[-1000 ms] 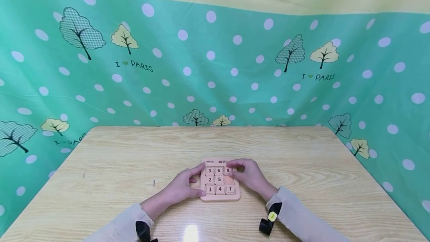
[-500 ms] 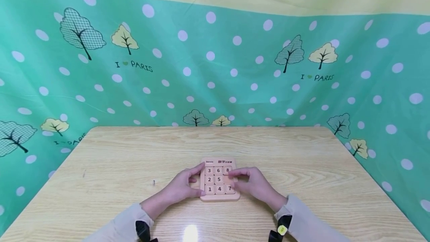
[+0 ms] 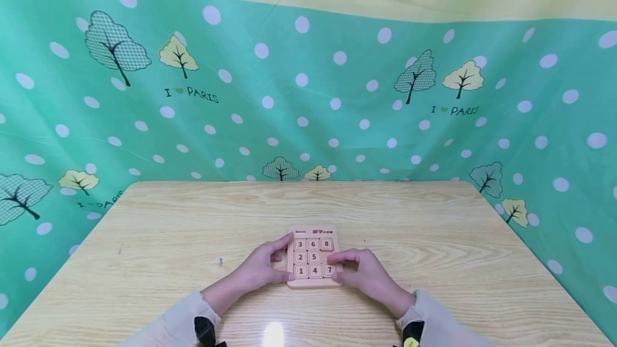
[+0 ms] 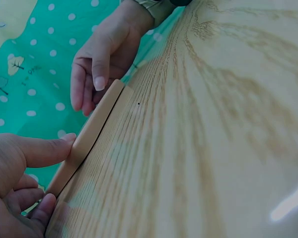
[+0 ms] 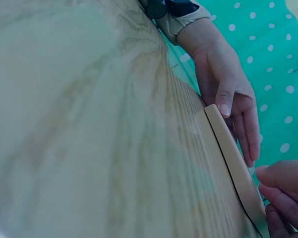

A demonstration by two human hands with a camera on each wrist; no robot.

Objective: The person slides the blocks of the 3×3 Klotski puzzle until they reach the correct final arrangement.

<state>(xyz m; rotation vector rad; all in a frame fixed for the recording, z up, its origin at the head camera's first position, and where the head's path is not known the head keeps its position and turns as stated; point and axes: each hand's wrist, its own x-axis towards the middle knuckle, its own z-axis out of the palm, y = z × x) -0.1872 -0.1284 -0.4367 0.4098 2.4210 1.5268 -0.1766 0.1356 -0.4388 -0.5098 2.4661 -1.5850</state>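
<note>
A pale pink sliding number puzzle (image 3: 315,284) lies flat on the wooden table. Its tiles read 3, 6, 8 across the top, then 2, 5 and a gap, then 1, 4, 7. The left hand (image 3: 262,265) grips the puzzle's left side, thumb by the lower corner and index finger by the upper one. In the left wrist view its thumb (image 4: 44,150) presses the edge of the board. At the right side, the right hand (image 3: 366,273) has its index fingertip in the gap and its thumb at the number 7 tile (image 3: 329,269), pinching across that tile.
The wooden table (image 3: 193,213) extends around the puzzle on all sides, with a bright light reflection near the front. A green polka-dot curtain (image 3: 289,122) hangs behind and beside it. Small dark specks mark the tabletop.
The right hand has moved down the puzzle's right side, from the 8 tile to the 7 tile, uncovering the 8 and the printed heading. The left hand stays put.
</note>
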